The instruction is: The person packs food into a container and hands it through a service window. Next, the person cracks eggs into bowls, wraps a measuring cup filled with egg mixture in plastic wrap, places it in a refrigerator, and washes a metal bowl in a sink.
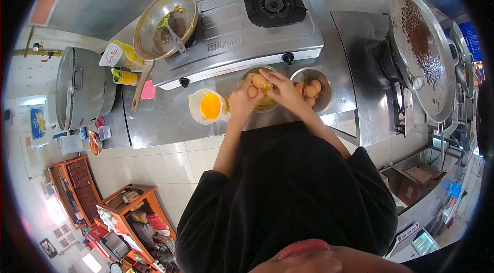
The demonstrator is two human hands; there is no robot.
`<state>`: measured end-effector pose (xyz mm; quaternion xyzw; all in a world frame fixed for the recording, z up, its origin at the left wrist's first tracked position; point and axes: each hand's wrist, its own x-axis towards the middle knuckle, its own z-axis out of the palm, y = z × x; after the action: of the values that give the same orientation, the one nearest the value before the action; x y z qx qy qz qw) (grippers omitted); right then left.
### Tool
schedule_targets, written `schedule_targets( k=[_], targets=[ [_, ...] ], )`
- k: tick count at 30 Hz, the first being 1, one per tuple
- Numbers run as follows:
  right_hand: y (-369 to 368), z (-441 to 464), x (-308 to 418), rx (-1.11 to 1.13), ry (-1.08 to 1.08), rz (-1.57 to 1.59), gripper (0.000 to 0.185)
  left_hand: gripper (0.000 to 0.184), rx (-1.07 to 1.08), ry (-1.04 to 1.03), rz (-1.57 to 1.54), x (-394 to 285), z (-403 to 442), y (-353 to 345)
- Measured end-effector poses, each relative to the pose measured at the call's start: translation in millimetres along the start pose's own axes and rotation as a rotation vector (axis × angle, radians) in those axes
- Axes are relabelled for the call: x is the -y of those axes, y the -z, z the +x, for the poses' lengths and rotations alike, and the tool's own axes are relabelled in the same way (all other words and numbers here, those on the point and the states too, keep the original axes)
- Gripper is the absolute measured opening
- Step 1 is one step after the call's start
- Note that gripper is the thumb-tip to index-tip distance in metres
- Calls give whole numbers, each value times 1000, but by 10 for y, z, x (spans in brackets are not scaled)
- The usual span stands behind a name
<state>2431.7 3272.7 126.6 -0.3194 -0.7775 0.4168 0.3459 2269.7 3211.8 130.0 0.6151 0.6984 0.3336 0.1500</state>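
Over a metal bowl (266, 107) at the counter's front, my left hand (243, 99) and my right hand (282, 91) meet around a brown egg (259, 80). My fingers are closed on it, and something yellowish shows at its right side. Another brown egg or shell (252, 91) is by my left fingertips. To the right stands a second metal bowl (328, 88) with several brown eggs (310, 91). Left of my left hand is a white measuring jug (195, 106) holding orange-yellow liquid egg (210, 105).
A two-burner stove (226, 26) is behind the bowls. On its left burner rests a frying pan (140, 31) with a ladle (175, 39), its handle sticking out over the counter. At right is a large lidded pan (427, 52); at far left, a big pot (85, 88).
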Motion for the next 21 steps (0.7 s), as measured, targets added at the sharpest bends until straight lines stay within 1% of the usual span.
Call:
schedule_targets(
  k=[2,4,5,6,7,9,10,11,12,13,14,15,16,17,18,19,20,21],
  targets=[
    [10,-33,10,-10,28,-52,63,50,-57,-89,-40,26,9,1],
    [33,-76,55,-17,55,-101,63,50,-86,-125,-51,4,-12,-9],
    [73,-80,113,-42,84,-177,62,50,-116,-164,-61,-25,-18,-15],
    [103,-94,138,-67,113,-254,62,50,-112,-163,-63,-60,-16,-35],
    [126,-132,111,-67,109,-255,62,50,-91,-161,-103,-106,-2,-73],
    [226,-251,25,-149,11,-194,57,51,-65,-157,-145,-212,39,-187],
    [322,-339,-12,-147,7,-196,57,51,-20,-210,-226,-279,77,-272],
    [448,-456,-53,-161,-72,-217,56,52,24,-262,-309,-345,110,-370],
    [572,-561,-98,-173,-150,-238,55,52,23,-259,-312,-421,138,-490],
    [691,-671,-162,-168,-153,-241,55,52,131,-245,-384,-512,154,-620],
    [795,-792,-232,-183,-295,-168,59,52,242,-231,-457,-584,149,-725],
    [848,-859,-231,-201,-438,-95,63,52,245,-229,-464,-622,126,-825],
    [866,-917,-228,-203,-444,-102,63,52,247,-178,-442,-661,106,-923],
    [892,-953,-161,-270,-402,-351,66,53,253,-130,-421,-695,81,-999],
    [927,-924,0,-335,-355,-601,69,53,260,-137,-430,-760,84,-1005],
    [1006,-906,188,-266,-299,-576,74,56,283,-99,-472,-823,78,-1008],
    [996,-917,240,-268,-311,-580,74,58,308,-57,-511,-884,66,-982],
    [981,-950,275,-223,-236,-417,73,63,468,59,-630,-935,58,-956]
  ],
)
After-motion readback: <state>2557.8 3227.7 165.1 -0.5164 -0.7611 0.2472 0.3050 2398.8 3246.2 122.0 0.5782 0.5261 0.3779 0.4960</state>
